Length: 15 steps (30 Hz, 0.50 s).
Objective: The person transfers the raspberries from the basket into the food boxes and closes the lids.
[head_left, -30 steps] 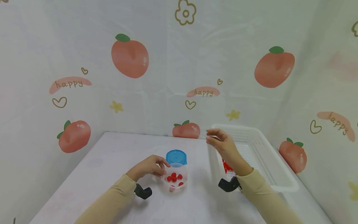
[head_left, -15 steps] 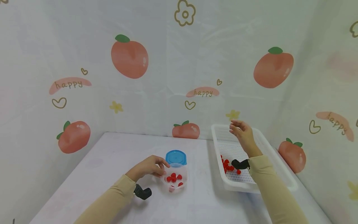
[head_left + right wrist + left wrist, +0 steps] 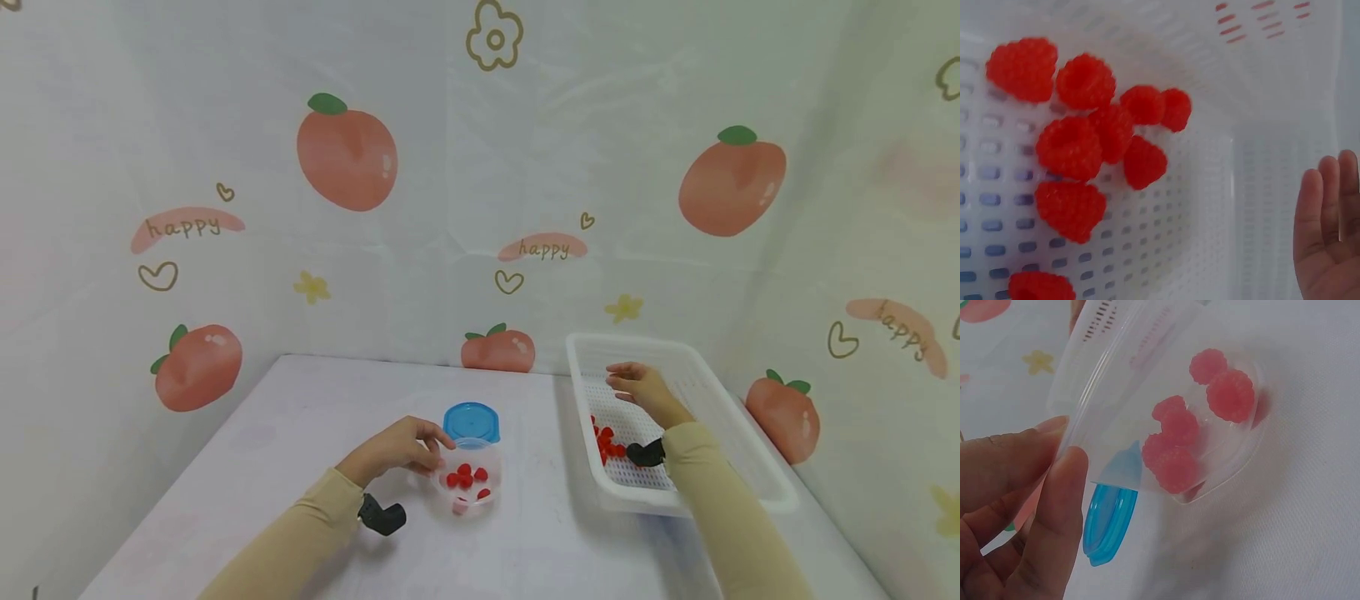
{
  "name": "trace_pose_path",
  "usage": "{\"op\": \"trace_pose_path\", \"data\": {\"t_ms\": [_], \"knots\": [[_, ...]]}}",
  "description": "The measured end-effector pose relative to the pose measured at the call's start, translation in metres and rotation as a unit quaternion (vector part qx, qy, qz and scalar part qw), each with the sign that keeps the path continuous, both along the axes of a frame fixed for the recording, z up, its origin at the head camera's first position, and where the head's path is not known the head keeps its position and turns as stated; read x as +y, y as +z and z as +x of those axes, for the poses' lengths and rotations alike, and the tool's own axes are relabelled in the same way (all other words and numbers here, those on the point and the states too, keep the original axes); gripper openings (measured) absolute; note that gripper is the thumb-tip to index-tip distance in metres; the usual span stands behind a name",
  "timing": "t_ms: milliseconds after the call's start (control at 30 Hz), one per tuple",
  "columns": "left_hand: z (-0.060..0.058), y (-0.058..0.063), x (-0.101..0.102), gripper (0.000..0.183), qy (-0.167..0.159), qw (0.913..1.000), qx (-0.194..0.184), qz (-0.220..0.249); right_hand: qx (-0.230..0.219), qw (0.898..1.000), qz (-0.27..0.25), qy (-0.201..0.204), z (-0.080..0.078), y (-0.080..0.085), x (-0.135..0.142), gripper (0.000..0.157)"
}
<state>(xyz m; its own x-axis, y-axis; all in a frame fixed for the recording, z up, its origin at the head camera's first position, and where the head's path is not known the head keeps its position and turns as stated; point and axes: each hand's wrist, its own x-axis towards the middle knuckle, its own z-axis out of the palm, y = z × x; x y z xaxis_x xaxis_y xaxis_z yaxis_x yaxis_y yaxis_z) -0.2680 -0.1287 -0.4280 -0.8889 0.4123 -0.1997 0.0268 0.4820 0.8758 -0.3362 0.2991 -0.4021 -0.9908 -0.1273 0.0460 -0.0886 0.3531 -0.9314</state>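
Observation:
My left hand pinches the rim of a clear plastic tub between thumb and finger. Several red raspberries lie in the bottom of that tub. Over the white perforated basket hovers my right hand, its fingers loosely extended with nothing between them. In the right wrist view those fingers show at the right edge, apart from the fruit. More raspberries sit clustered against the basket's left wall, several of them touching one another.
A blue lid lies on the white tabletop just behind the tub. The basket fills the table's right side, close to the fruit-printed cloth backdrop. Tabletop shows between tub and basket.
My right hand has moved right from beside the basket's left wall to above its inside, then dropped lower. My left hand and the tub have stayed in place.

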Motion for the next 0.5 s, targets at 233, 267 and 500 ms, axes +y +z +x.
{"op": "trace_pose_path", "data": {"t_ms": [233,267,500], "knots": [[-0.002,-0.004,-0.002,0.028,-0.011,0.9999,-0.001,0.011,-0.064,0.995,0.066,0.039,0.000,-0.010,0.010,0.044],[-0.002,-0.004,-0.002,0.028,-0.012,0.9999,-0.001,0.012,-0.074,0.994,0.069,0.046,0.001,-0.011,0.010,0.043],[-0.002,-0.003,-0.003,0.027,-0.010,0.9999,-0.001,0.012,-0.145,0.981,0.093,0.088,0.005,-0.014,0.009,0.038]]}}
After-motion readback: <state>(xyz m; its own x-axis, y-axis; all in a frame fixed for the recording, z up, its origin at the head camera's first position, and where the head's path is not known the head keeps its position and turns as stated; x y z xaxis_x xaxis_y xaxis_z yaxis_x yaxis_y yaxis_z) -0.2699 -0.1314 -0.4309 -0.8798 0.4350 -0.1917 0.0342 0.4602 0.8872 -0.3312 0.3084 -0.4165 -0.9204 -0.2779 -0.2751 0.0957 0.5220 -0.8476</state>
